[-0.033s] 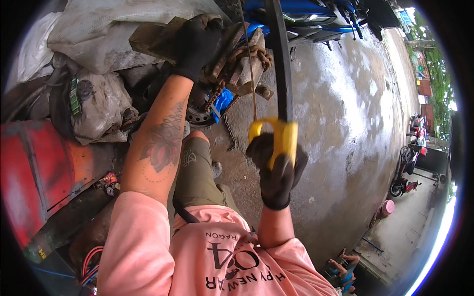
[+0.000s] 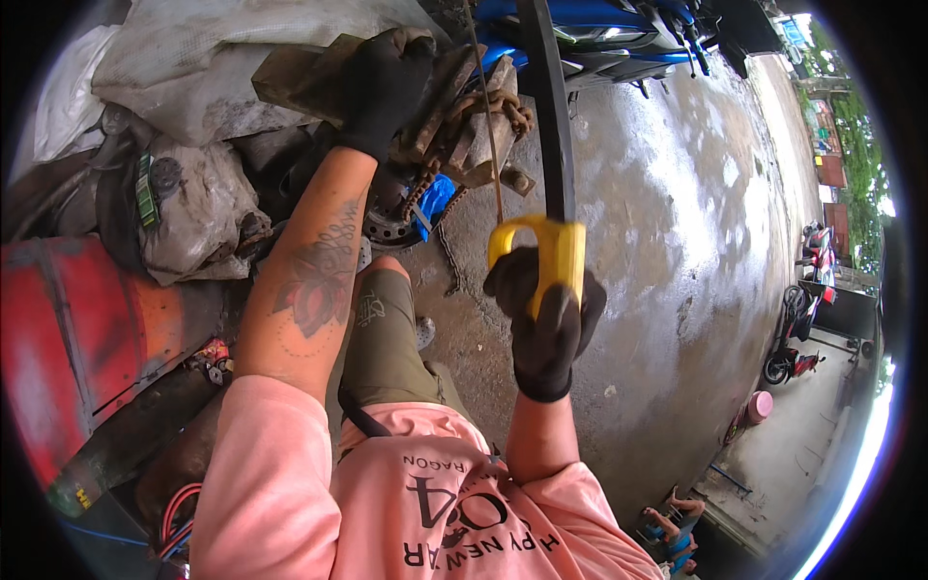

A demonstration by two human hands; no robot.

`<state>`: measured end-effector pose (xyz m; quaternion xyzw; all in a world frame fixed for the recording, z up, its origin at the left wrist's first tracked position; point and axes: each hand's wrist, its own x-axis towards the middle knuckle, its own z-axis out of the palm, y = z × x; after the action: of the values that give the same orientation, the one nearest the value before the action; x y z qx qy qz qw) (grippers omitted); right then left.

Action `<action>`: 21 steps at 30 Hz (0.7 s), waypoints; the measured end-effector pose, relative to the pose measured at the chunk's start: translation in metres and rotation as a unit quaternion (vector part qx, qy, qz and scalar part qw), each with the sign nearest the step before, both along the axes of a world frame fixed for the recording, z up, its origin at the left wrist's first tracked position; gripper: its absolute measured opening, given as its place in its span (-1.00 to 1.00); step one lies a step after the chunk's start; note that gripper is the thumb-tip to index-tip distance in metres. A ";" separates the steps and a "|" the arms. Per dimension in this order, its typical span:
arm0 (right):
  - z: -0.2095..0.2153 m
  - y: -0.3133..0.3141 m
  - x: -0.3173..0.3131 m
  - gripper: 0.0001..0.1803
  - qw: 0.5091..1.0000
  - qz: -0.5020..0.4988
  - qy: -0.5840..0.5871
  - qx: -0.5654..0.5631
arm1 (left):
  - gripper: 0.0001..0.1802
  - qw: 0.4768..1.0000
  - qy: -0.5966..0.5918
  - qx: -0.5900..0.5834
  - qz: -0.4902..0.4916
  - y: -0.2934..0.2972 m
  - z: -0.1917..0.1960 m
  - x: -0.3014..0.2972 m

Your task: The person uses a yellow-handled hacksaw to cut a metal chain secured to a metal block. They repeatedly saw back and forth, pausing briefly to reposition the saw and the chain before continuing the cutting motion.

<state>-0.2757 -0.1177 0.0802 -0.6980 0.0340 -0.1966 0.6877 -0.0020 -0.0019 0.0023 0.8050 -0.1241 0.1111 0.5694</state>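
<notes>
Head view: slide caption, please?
Black-gloved right hand grips a yellow-handled, black-framed hacksaw across a rusty, chain-wrapped metal vise; black-gloved left hand rests on a brown, angular block.

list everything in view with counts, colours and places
Hacksaw: one, black frame, yellow handle, in right hand
Vise: one, rusty brown, top centre
Chain: at least one, rusty, on the vise
Block: one, brown, under left hand
Perforated disc: one, grey, below the vise
Sheet: one, blue, beside the disc
Motorcycles: three, one blue at top, two partly red far right
Sacks: several, white and grey, upper left
Tank-like body: one, red-orange, left
Cylinder: one, green, lower left
Bucket: one, pink, right
Left hand: one, black-gloved, on the block
Right hand: one, black-gloved, on the handle
</notes>
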 end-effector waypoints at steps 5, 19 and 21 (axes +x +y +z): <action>-0.006 -0.003 -0.011 -0.45 0.999 0.005 -0.030 -0.018 | -0.68 0.999 -0.044 0.010 0.008 -0.010 0.007 0.001; -0.028 0.016 -0.128 -0.22 0.995 -0.044 0.061 -0.068 | -0.66 0.999 -0.039 -0.032 0.014 -0.013 -0.013 0.004; -0.029 0.018 -0.125 -0.29 0.995 -0.024 0.049 -0.086 | -0.68 0.998 -0.045 -0.038 0.007 -0.010 -0.012 -0.001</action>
<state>-0.4005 -0.1002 0.0510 -0.7624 0.0677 -0.1809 0.6176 -0.0033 -0.0122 -0.0099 0.7779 -0.1395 0.1558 0.5926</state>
